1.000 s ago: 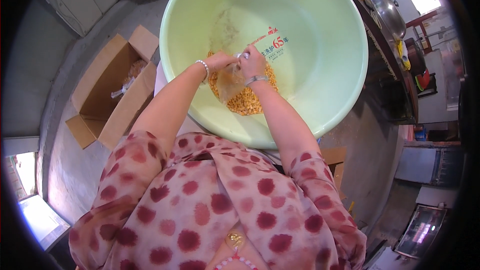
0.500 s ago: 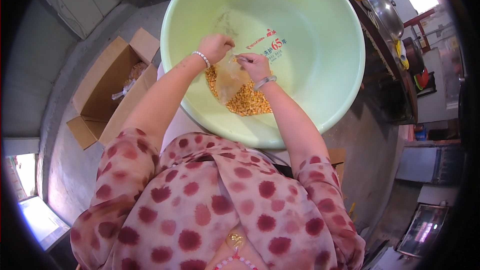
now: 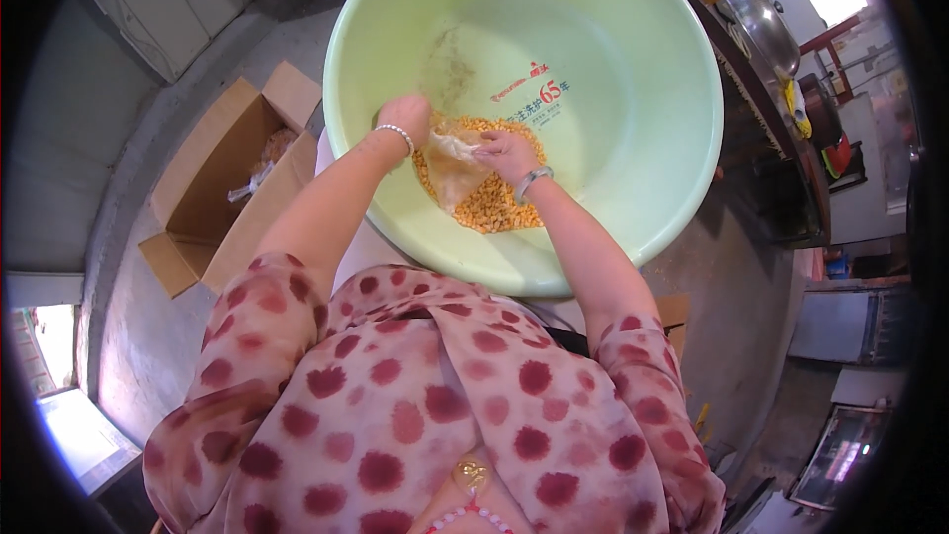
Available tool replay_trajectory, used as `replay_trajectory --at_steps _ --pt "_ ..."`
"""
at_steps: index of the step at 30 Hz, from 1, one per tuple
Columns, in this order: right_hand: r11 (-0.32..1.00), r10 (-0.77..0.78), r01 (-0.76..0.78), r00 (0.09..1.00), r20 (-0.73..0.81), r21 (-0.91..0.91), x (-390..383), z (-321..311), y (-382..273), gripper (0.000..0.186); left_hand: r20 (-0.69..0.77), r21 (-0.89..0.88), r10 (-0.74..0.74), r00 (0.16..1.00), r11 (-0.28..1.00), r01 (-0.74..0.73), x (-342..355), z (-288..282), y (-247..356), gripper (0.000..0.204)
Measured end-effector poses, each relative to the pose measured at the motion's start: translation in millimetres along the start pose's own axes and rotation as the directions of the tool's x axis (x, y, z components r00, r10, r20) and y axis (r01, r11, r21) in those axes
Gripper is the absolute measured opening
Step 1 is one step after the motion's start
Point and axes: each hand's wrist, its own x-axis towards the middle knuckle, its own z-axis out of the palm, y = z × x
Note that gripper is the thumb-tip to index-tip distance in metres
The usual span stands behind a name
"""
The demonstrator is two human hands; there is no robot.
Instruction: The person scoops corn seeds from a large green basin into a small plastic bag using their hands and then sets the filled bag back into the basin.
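A clear plastic bag [image 3: 457,176] lies slack over loose yellow corn kernels [image 3: 499,208] in a large pale green basin [image 3: 643,168]. My left hand [image 3: 405,117], with a beaded bracelet at the wrist, is closed at the bag's upper left edge; its fingertips are partly hidden. On the other side my right hand [image 3: 509,155], wearing a bangle, pinches the bag's bunched, whitish upper part. Between the hands the plastic is drawn out sideways. What the bag holds inside is hard to make out.
To the left on the floor stands an open cardboard box [image 3: 213,173] with a plastic-wrapped bundle inside. A dark table [image 3: 766,158] at the right bears a large metal bowl [image 3: 756,20]. The basin rests on a pale support close to my body.
My left hand has shifted left and slightly down. My right hand has moved a little down and to the right, and the bag's upper part now spreads between them.
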Motion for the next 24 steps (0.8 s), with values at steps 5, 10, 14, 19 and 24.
replay_trajectory --at_steps 5,10,14,19,24 --pt "0.998 0.038 -0.046 0.988 -0.151 -0.046 16 -18 -37 0.014 -0.226 -0.226 0.014 0.974 0.972 -0.066 -6 -25 11 0.011" --pt "0.976 0.079 -0.081 0.997 0.016 0.204 30 -12 -62 0.016 -0.277 -0.289 0.196 0.941 0.917 -0.276 -16 -52 38 0.013" --pt "0.957 0.223 -0.25 0.959 0.175 0.146 28 -1 -51 0.008 -0.265 -0.459 0.298 0.917 0.797 -0.392 -28 -54 51 0.012" --pt "0.918 0.345 -0.378 0.91 0.227 0.118 13 6 -32 0.005 -0.144 -0.312 0.365 0.92 0.865 -0.393 -30 -27 30 0.06" --pt "0.858 0.252 -0.3 0.953 0.167 0.418 17 1 -37 0.017 0.135 -0.441 0.313 0.94 0.868 -0.226 -20 -7 38 0.056"
